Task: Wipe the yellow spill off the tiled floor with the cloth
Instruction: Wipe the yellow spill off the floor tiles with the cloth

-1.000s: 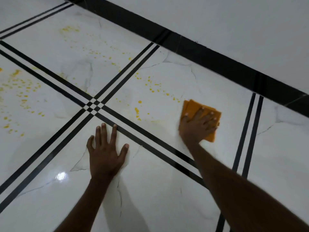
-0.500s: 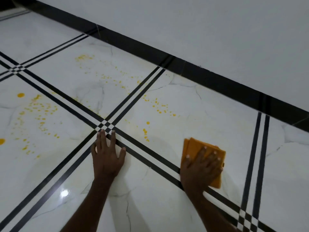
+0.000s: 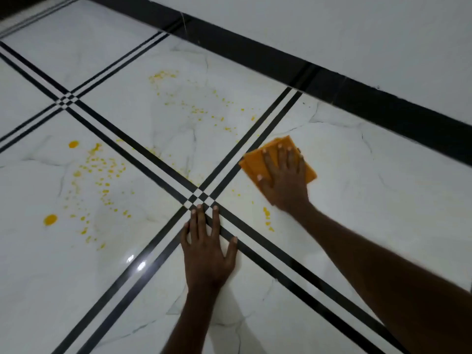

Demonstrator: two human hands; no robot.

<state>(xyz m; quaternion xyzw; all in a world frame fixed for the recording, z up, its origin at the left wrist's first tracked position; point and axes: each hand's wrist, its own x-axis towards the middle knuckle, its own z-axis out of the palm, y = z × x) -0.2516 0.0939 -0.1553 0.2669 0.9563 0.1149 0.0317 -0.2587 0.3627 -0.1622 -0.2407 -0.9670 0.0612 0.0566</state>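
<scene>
A folded orange cloth [image 3: 258,160] lies flat on the white marble tiled floor [image 3: 357,200]. My right hand [image 3: 284,181] presses down on it with fingers spread, just right of the black double grout lines. My left hand [image 3: 208,251] rests flat on the floor, palm down, fingertips at the checkered line crossing [image 3: 200,196]. Yellow spill [image 3: 99,177] is spattered in drops over the left tile, with two larger blobs. More yellow specks [image 3: 196,111] dot the far middle tile. A few drops [image 3: 267,218] lie near my right wrist.
A wide black border strip [image 3: 332,90] runs diagonally along the base of a pale wall [image 3: 357,34] at the top right. Black double lines cross the floor in a grid. A light glare spot [image 3: 140,265] shines on the near tile.
My right hand slid the cloth forward and left toward the line crossing, and the spots it passed over are gone. The view shifted right and down. My left hand stayed planted.
</scene>
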